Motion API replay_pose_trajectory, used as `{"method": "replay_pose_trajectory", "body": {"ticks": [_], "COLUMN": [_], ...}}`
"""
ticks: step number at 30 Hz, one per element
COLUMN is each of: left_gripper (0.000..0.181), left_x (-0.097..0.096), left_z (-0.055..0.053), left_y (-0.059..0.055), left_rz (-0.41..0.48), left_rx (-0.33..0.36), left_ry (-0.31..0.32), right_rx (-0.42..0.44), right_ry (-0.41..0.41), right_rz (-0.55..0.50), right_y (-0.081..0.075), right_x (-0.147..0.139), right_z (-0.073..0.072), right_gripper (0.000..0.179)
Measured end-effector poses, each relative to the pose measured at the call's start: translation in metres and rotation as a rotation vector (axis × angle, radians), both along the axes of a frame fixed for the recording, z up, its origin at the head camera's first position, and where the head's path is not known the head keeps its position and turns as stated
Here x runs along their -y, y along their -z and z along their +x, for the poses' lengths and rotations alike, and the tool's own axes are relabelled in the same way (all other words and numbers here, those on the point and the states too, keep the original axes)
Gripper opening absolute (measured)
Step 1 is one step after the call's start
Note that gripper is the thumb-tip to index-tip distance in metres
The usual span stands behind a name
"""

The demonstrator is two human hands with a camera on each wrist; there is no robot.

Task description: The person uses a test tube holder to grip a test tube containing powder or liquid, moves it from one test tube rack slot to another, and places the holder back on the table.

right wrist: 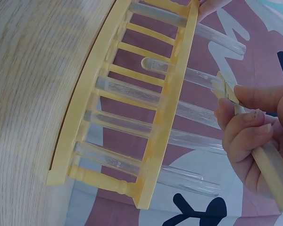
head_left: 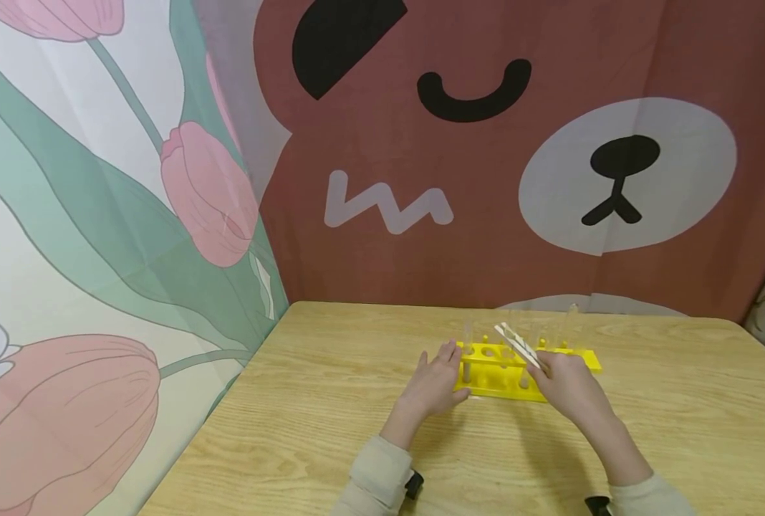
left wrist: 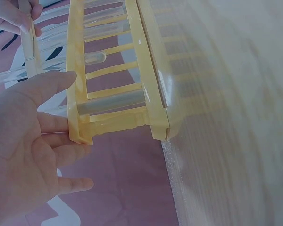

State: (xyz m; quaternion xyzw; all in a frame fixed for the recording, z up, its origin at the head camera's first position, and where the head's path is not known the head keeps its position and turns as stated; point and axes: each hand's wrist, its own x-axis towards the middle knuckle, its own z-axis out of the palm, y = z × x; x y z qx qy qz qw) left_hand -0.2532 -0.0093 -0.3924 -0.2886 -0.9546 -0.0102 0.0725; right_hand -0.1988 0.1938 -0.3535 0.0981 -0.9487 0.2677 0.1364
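Observation:
A yellow test tube rack (head_left: 590, 360) stands on the table, several clear glass test tubes (right wrist: 129, 125) in its holes. At the rack's left end, my left hand (head_left: 430, 387) steadies the upper plate, thumb at one edge and fingers around the end. My right hand (head_left: 569, 387) grips a wooden test tube clamp (head_left: 516, 345) with a metal spring. In the right wrist view the clamp's jaws are around the upper end of one test tube (right wrist: 198, 76). That tube passes through the upper plate, its rounded bottom above the rack's base.
The wood-grain table (head_left: 331, 401) extends on both sides of the rack. A brown bear-print cloth (head_left: 382, 272) hangs behind it, and a tulip-print cloth (head_left: 99, 236) hangs at the left. Short yellow pegs (head_left: 564, 344) stand up along the rack's back.

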Motion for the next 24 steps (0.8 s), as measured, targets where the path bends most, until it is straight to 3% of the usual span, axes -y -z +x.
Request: {"method": "replay_pose_trajectory", "body": {"ticks": [24], "left_gripper": [0.071], "left_x": [-0.0002], "left_z": [-0.0011], "left_y": [0.0005], "left_rz": [-0.004], "left_rx": [-0.005], "left_ry": [-0.003], "right_rx": [0.008], "right_ry": [0.007], "right_rz": [0.004], "right_y": [-0.002], "right_x": [0.0002], "right_z": [0.0005], "right_gripper": [0.024]}}
